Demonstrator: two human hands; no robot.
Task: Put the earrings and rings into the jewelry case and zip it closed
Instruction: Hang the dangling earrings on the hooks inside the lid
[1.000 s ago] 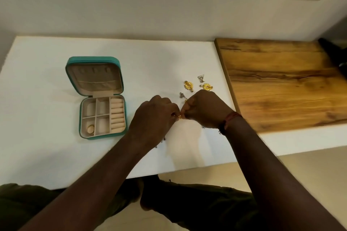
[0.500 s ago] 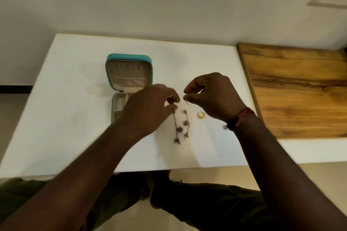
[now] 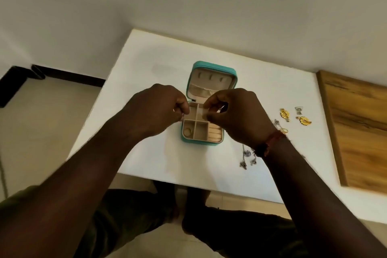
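The teal jewelry case [image 3: 202,142] lies open on the white table [image 3: 146,65], its lid [image 3: 211,78] tipped back. A ring [image 3: 187,132] rests in its front left compartment. My left hand [image 3: 159,109] hovers at the case's left edge, fingertips pinched on a small shiny piece. My right hand [image 3: 236,115] is over the tray's right side with thumb and finger pinched; what they hold is too small to tell. Right of the case lie two gold flower earrings [image 3: 284,114], a silver triangle earring [image 3: 299,109], a gold ring [image 3: 284,131] and dangling silver earrings [image 3: 247,154].
A wooden board [image 3: 360,128] covers the table's right end. The wall runs along the table's far edge. My knees show below the table's near edge, and floor lies to the left.
Both hands moved left from the loose jewelry to above the open case, fingertips still pinched. The view swung left with them. A gold ring was left on the table.
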